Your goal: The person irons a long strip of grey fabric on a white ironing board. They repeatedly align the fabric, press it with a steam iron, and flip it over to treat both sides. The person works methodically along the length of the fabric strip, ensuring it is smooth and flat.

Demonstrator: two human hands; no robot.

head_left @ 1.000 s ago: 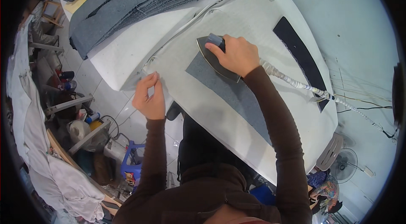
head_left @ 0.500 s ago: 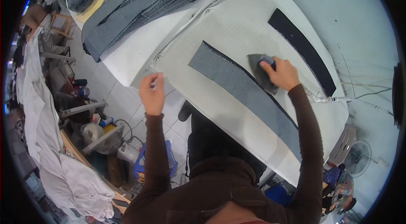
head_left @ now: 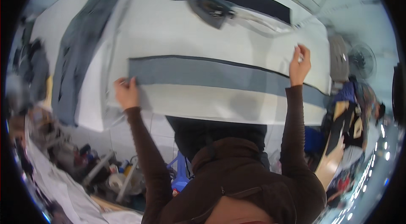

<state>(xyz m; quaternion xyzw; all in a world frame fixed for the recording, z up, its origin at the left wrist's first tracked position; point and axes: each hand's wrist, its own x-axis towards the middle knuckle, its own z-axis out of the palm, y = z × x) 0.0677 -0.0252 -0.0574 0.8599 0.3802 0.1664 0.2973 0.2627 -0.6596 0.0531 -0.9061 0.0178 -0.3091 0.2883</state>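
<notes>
A long grey denim strip (head_left: 198, 72) with a dark far edge lies across the pale padded ironing table (head_left: 190, 101). My left hand (head_left: 127, 94) is at its left end, the thumb against or just beside the near corner and the other fingers loosely bent, apart from the thumb. Over the strip's right part hovers my right hand (head_left: 300, 66), fingers curled with a gap to the thumb and nothing seen between them. Beyond the strip rests a clothes iron (head_left: 210, 9), slightly blurred, close to a black fabric strip (head_left: 249, 3) and held by neither hand.
A thick stack of grey denim pieces (head_left: 86, 42) lies to the left. The iron's wrapped cord (head_left: 262, 22) trails right across the table. A standing fan (head_left: 361, 61) and heaped cloth (head_left: 366, 97) are at the right; a blue plastic stool (head_left: 181, 175) is below the table's near edge.
My right hand has let go of the iron, now near the black strip, and moved over the grey strip's right part. My left hand has come to the strip's left end. The view has turned.
</notes>
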